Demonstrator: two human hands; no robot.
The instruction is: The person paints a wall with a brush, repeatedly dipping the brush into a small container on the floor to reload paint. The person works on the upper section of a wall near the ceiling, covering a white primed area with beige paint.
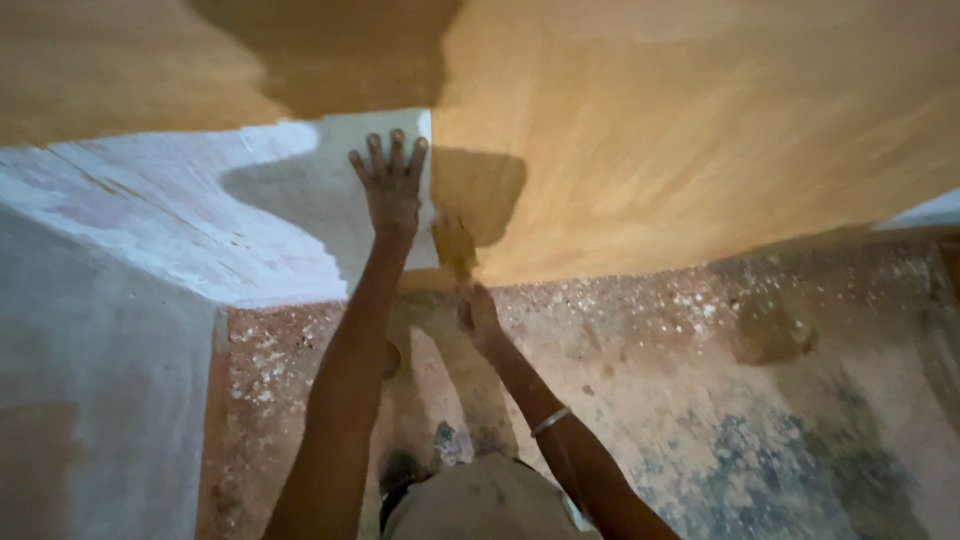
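While the left hand [390, 185] lies flat on the white wall [150, 210], fingers spread and gripping nothing, the right hand [476, 312] is closed around the handle of a brush [453, 243] lower down. The brush head points up from the fist and rests against the wall right at the border where the ochre paint [680, 140] meets the unpainted white patch. It sits just below and to the right of the left palm, near it but not touching; the left fingertips reach up toward the top of the white area.

Judging by its look, the brush is light and stiff in the handle, with soft bristles that bend under pressure. Loaded with wet paint, the handle may be slick, so a firm hold low on the handle, clear of the bristles, seems the sound place to take it, and that is where the fist appears to sit. How the individual fingers wrap it I cannot tell, since the picture is blurred there.

A thin bangle [550, 421] circles the right wrist. Below both arms the floor [700, 400] is reddish and flecked with white spatter, and the person's legs show at the bottom edge.
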